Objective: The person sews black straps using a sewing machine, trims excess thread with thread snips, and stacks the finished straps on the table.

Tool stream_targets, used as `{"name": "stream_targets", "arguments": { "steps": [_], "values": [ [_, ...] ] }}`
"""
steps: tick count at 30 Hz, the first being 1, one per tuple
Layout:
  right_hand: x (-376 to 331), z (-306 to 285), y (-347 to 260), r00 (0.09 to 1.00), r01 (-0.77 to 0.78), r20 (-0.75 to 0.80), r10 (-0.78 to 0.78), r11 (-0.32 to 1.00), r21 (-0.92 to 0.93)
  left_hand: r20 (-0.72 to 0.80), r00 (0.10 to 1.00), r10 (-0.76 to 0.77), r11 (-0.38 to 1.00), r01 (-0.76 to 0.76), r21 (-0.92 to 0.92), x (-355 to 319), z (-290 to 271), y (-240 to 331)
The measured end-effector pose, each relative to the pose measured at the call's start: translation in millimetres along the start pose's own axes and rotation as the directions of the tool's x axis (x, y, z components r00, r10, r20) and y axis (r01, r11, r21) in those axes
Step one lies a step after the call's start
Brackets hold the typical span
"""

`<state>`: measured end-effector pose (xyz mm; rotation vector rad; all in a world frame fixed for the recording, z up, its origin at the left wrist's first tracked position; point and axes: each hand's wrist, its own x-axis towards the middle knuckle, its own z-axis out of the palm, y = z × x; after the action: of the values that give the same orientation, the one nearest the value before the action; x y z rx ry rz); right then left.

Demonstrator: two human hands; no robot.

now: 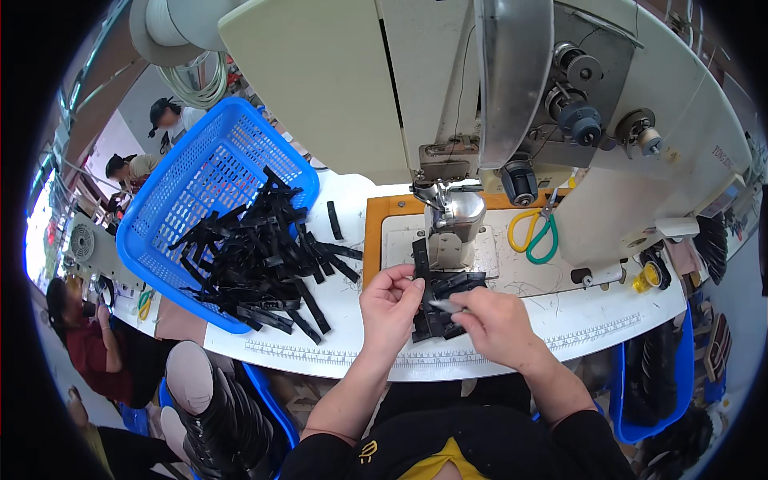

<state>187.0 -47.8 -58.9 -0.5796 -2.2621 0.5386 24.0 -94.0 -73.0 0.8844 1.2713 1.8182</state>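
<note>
The landmark here is the sewing machine [480,120], which stands on the white desk [352,352]. Far to the left of it a blue plastic basket [200,168] lies tilted on the desk edge; a heap of black straps [256,256] spills out of its open side toward the machine; one single black strip [334,220] lies alone between the heap and the machine base. Just in front of the presser foot [452,216] the left hand [390,302] is closed with thumb and fingers pinching the left edge of a small bundle of black strap pieces [440,300]; the bundle rests on the desk directly below the needle area. On the other side of the bundle the right hand [496,320] is closed around a small silvery tool [446,306], whose tip lies on the straps. To the right of the presser foot, beside the machine body, scissors with yellow and green handles [538,232] lie on the desk; further right a small yellow container [646,278] stands near the desk edge.
</note>
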Motion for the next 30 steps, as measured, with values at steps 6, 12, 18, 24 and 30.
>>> {"name": "stream_targets", "arguments": {
  "steps": [6, 12, 18, 24, 30],
  "values": [
    [0.8, -23.1, 19.1, 0.957, -0.165, -0.203, 0.207, 0.964, 0.206, 0.249, 0.907, 0.34, 0.866, -0.405, 0.294, 17.4, -0.9, -5.0],
    [2.4, -32.8, 18.3, 0.911, -0.22, -0.298, 0.284, 0.947, 0.233, 0.245, 0.928, 0.281, 0.702, -0.373, 0.607, 59.8, -26.2, 5.2],
    [-1.3, -28.2, 15.2, 0.9, -0.247, -0.299, 0.317, 0.937, 0.247, 0.129, 0.868, 0.48, 0.236, -0.269, 0.934, 144.6, -103.0, 0.0],
    [10.2, -13.7, 6.8, 0.929, -0.252, -0.202, 0.309, 0.931, 0.266, -0.094, 0.958, 0.272, 0.081, 0.074, 0.994, 205.9, -153.4, -33.9],
    [38.5, -18.4, -4.1, 0.972, -0.13, -0.16, 0.171, 0.962, 0.24, -0.112, 0.993, 0.027, 0.857, 0.035, 0.515, 175.4, -127.2, 3.9]
  ]
}}
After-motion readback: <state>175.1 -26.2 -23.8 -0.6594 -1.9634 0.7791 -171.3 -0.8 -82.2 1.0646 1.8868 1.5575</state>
